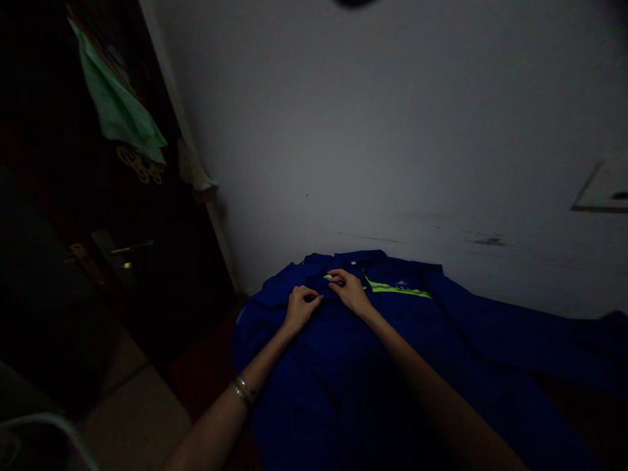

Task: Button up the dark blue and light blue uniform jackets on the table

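Pinching blue jacket (373,340) front near collar (350,258), left hand (300,307) and right hand (350,290) both closed on fabric; sleeves lying spread, unfolded.

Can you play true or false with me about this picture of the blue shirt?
1. Both hands are on the blue shirt. True: the left hand and the right hand rest near its collar.
2. The shirt has a red stripe. False: the stripe is bright yellow-green.
3. The left wrist wears bracelets. True.
4. A green cloth lies on the shirt. False: it hangs high up by the dark door.
5. The wall behind the shirt is black. False: it is pale grey.
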Tool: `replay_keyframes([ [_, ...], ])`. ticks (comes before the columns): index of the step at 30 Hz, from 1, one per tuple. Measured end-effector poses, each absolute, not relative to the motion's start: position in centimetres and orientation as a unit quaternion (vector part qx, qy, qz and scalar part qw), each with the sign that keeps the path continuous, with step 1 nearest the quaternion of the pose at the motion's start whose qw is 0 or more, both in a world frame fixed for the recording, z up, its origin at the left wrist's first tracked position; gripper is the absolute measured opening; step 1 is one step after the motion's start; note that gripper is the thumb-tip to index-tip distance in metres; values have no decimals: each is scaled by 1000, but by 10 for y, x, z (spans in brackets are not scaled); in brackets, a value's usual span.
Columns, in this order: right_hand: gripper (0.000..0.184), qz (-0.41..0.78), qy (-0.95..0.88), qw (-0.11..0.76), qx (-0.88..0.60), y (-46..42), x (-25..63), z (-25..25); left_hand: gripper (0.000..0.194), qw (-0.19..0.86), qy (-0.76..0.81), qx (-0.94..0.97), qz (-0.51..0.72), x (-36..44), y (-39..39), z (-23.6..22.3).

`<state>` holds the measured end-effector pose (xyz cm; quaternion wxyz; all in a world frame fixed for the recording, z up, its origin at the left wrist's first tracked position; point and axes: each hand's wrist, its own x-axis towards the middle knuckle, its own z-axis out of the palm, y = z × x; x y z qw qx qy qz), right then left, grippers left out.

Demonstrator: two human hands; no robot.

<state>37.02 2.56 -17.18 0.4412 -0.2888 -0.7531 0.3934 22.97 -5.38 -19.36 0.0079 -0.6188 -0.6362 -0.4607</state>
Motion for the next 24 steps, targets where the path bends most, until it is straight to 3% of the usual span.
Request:
replay_keyframes([
  [10, 24, 124, -814, 481, -302, 37, 415, -117, 18, 12, -637, -630, -444, 229, -53, -198],
  [14, 24, 135, -766, 498, -384, 54, 467, -111, 30, 10, -632, -627, -455, 228, -53, -195],
  [24, 25, 173, -805, 337, -456, 58, 569, -182, 31, 65, -586, -656, -472, 247, -59, -188],
])
